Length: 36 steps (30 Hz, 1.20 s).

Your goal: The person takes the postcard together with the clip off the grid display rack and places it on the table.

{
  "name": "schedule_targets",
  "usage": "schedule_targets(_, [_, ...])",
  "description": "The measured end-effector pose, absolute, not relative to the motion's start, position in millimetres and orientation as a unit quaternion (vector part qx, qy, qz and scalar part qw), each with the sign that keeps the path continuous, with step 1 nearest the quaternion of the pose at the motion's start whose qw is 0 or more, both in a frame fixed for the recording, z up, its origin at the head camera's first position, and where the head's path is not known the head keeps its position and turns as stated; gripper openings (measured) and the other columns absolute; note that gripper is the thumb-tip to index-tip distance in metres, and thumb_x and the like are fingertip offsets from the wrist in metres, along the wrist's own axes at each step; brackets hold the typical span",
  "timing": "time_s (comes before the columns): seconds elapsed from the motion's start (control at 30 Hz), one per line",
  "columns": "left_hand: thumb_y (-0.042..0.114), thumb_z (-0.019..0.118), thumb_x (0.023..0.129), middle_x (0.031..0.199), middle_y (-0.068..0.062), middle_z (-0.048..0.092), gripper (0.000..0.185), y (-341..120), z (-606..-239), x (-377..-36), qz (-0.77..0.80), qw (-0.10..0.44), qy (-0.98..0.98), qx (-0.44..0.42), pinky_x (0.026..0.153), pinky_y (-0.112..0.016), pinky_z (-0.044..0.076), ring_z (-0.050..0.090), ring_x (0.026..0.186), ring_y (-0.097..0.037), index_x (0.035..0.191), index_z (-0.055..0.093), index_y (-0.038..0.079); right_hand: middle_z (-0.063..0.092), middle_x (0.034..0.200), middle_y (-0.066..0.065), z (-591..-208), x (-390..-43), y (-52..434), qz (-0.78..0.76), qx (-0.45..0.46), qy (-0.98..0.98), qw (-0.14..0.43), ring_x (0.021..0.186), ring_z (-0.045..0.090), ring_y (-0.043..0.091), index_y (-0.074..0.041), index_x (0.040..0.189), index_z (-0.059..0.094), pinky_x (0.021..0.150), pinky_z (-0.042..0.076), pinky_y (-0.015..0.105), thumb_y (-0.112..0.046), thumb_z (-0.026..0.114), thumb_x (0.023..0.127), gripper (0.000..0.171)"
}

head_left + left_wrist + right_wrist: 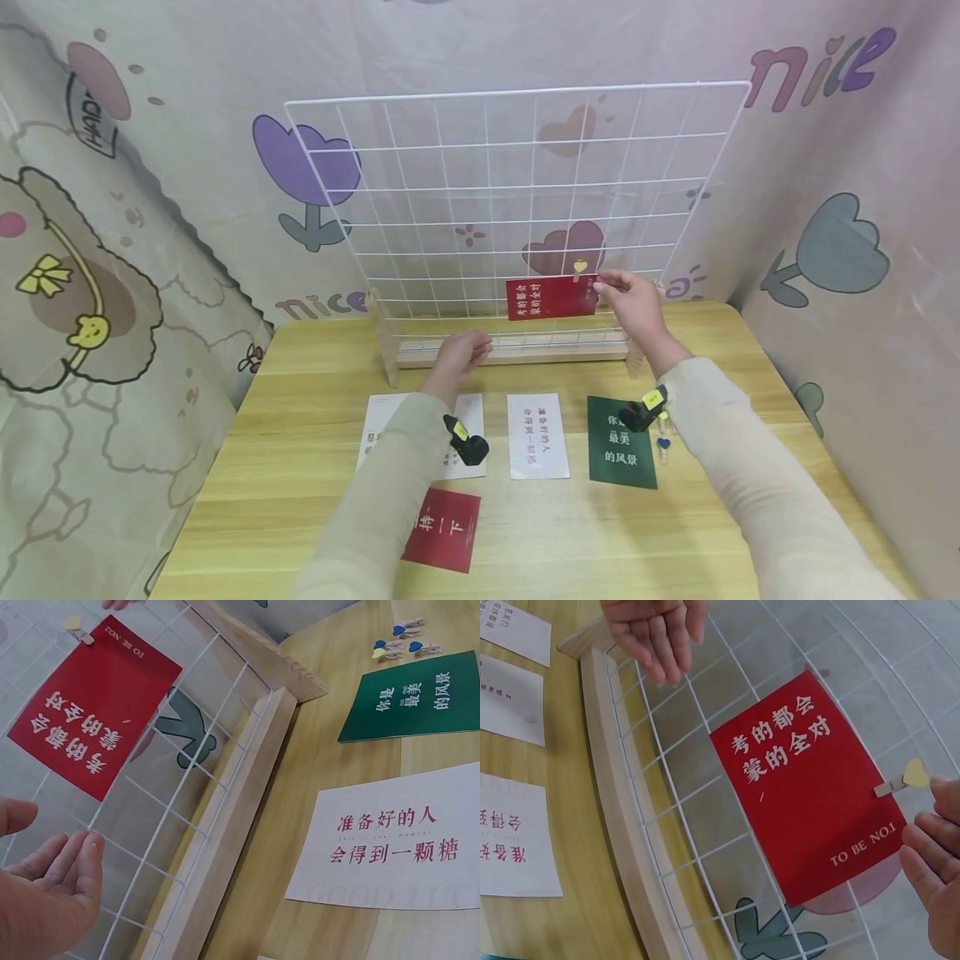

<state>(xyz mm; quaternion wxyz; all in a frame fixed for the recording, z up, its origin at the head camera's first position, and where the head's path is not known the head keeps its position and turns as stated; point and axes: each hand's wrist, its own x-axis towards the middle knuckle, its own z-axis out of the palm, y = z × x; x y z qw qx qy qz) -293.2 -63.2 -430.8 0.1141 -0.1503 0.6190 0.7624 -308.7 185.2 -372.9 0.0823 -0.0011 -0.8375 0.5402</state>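
Near edge: red card (pixel 441 529) lies flat on the worktop (pixel 315 467) under the left forearm
Row of cards: two white cards, one (pixel 537 436) in the middle and one (pixel 390 433) partly hidden by the left sleeve, and a green card (pixel 622 442) to the right, all flat on the wood
Clips: small heart-topped pegs (pixel 401 641) lie together just beyond the green card
Wire rack: white grid (pixel 480 200) stands upright in a wooden base (pixel 510 354) at the back of the worktop
Hung card: red card with white writing (pixel 806 784) hangs on the grid, low and right of centre, held at its upper right corner by a yellow heart peg (pixel 904 780)
Right hand: (pixel 630 300) at the hung card's right edge, fingertips (pixel 930 855) touching the card just below the peg; whether they pinch it I cannot tell
Left hand: (pixel 461 354) in front of the grid's lower wires, left of the hung card, fingers (pixel 656 637) relaxed and spread, holding nothing
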Motion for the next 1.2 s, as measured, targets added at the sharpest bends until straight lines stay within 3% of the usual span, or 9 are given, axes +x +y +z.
schedule_targets(0.1, [0.006,0.048,0.086,0.115,-0.023,0.048,0.032,-59,-432,-297,0.76,0.113,0.623,-0.149,0.087,-0.028,0.04,0.052,0.096,-0.023,0.114,0.046,-0.01,0.055,0.111,0.013,-371,-313,182,0.538,-0.01,-0.838,0.091,0.097,0.053,0.02,-0.002,0.114,0.053,0.078,0.045,0.026,-0.017,0.057,0.084,0.034])
schedule_targets(0.3, [0.011,0.047,0.088,0.114,-0.02,0.049,0.033,-51,-435,-305,0.762,0.108,0.626,-0.122,0.088,-0.028,0.039,0.051,0.102,-0.023,0.115,0.046,-0.007,0.055,0.113,0.013,-368,-318,173,0.554,-0.012,-0.825,0.107,0.098,0.054,0.019,-0.002,0.115,0.053,0.077,0.046,0.024,-0.013,0.056,0.084,0.033])
schedule_targets(0.63, [0.011,0.046,0.089,0.121,-0.021,0.044,0.038,-40,-432,-315,0.779,0.116,0.604,-0.118,0.092,-0.03,0.036,0.041,0.111,-0.03,0.121,0.039,-0.008,0.055,0.111,0.015,-366,-325,166,0.551,-0.015,-0.828,0.1,0.091,0.055,0.024,-0.001,0.117,0.051,0.073,0.047,0.03,-0.011,0.052,0.086,0.033])
schedule_targets(0.73, [0.01,0.051,0.086,0.115,-0.018,0.049,0.035,-40,-443,-322,0.788,0.097,0.597,-0.116,0.089,-0.029,0.039,0.047,0.105,-0.026,0.116,0.046,-0.006,0.056,0.111,0.014,-365,-325,165,0.54,-0.019,-0.836,0.099,0.091,0.055,0.022,-0.002,0.117,0.051,0.07,0.047,0.027,-0.012,0.052,0.086,0.032])
schedule_targets(0.83, [0.014,0.059,0.081,0.105,-0.013,0.055,0.032,-41,-481,-348,0.795,0.084,0.594,-0.092,0.08,-0.024,0.044,0.053,0.093,-0.02,0.108,0.054,-0.001,0.057,0.108,0.014,-363,-327,164,0.534,-0.022,-0.839,0.101,0.086,0.056,0.024,-0.003,0.116,0.053,0.063,0.047,0.022,-0.012,0.053,0.086,0.032])
schedule_targets(0.97, [0.022,0.064,0.077,0.105,-0.008,0.055,0.038,-39,-529,-384,0.794,0.094,0.594,-0.09,0.079,-0.024,0.044,0.053,0.093,-0.018,0.108,0.055,0.003,0.059,0.105,0.012,-360,-329,162,0.522,-0.025,-0.846,0.103,0.079,0.055,0.028,-0.005,0.115,0.055,0.051,0.041,0.016,-0.013,0.054,0.085,0.031])
schedule_targets(1.2, [0.026,0.063,0.078,0.106,-0.01,0.055,0.042,-33,-553,-405,0.776,0.083,0.618,-0.095,0.075,-0.026,0.046,0.054,0.091,-0.019,0.111,0.053,0.001,0.059,0.103,0.012,-358,-331,161,0.488,-0.025,-0.868,0.088,0.075,0.055,0.029,-0.007,0.117,0.053,0.051,0.043,0.017,-0.016,0.049,0.088,0.03])
